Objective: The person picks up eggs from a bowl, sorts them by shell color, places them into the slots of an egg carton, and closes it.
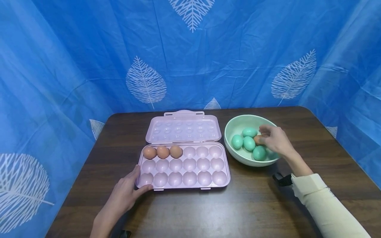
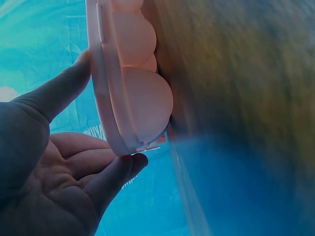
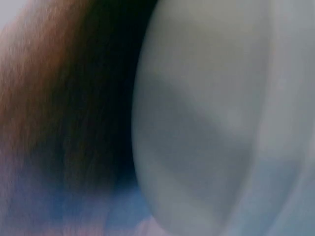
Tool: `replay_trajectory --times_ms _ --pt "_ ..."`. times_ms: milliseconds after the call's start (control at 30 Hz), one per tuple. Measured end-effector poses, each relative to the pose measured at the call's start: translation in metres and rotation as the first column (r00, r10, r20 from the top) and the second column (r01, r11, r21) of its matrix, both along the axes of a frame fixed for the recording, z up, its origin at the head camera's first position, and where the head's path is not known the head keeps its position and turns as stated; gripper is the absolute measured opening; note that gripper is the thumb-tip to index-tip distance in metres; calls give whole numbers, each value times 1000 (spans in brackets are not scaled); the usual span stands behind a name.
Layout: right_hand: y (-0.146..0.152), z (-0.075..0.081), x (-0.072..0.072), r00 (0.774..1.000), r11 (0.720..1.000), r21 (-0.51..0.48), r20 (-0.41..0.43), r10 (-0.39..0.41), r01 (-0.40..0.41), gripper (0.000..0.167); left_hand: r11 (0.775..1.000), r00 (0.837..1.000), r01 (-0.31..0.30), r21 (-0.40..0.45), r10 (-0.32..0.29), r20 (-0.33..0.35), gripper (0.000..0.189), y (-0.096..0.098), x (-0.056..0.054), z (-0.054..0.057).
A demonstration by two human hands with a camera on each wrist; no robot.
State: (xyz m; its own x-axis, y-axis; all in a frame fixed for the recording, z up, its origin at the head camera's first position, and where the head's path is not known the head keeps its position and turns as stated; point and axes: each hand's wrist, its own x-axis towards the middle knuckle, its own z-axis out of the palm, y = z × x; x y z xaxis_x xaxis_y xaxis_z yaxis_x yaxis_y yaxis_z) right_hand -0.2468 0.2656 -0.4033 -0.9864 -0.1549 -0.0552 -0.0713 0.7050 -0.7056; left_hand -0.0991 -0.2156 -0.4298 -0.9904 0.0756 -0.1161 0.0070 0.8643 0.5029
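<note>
The egg tray (image 1: 190, 164) is placed left of centre on the dark wooden table (image 1: 184, 215), its cups laid out in three rows of six. The three leftmost cups of the back row are filled with brown eggs (image 1: 162, 152), one to each. The lid (image 1: 184, 127) is folded back behind the tray and laid toward the far side of the table.

To the right, just beside the tray, a pale green bowl (image 1: 237, 156) is set. In it four green eggs (image 1: 249, 143) can be counted, grouped loosely on the bottom, and one brown egg (image 1: 258, 140) is seen at the right hand.

The left forearm is cut off by the lower edge of the head view. The bowl's right part is covered by the right hand, so anything beneath it cannot be made out. The right wrist view is badly blurred; little beyond the bowl's curved outer wall is shown.

The tray's near left corner is held by the left hand (image 1: 128, 190), the thumb laid along the front edge and the fingers against the left side. The right hand (image 1: 275, 140) is lowered over the bowl, fingertips pointed leftward by the brown egg; whether the egg is gripped cannot be told.
</note>
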Motion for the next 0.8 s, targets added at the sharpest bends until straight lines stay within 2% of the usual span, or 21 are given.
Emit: replay_trajectory --times_ms 200,333,533,667,800 --pt "1 1 -3 1000 993 117 -6 -2 3 54 1000 999 -16 4 15 38 99 1 -1 0" --pt "2 -1 -7 999 987 161 -35 17 -12 53 1000 999 -13 5 12 36 99 1 -1 0" --pt "-1 -8 -11 997 990 130 -50 54 -47 51 1000 1000 -7 4 7 20 97 1 -1 -1" --pt "-4 -11 -11 995 986 153 -63 83 -72 43 1000 999 -10 6 10 30 99 2 -2 -1" --pt "-7 -12 -11 994 984 158 -49 94 -85 42 1000 999 -14 5 14 36 100 2 -1 0"
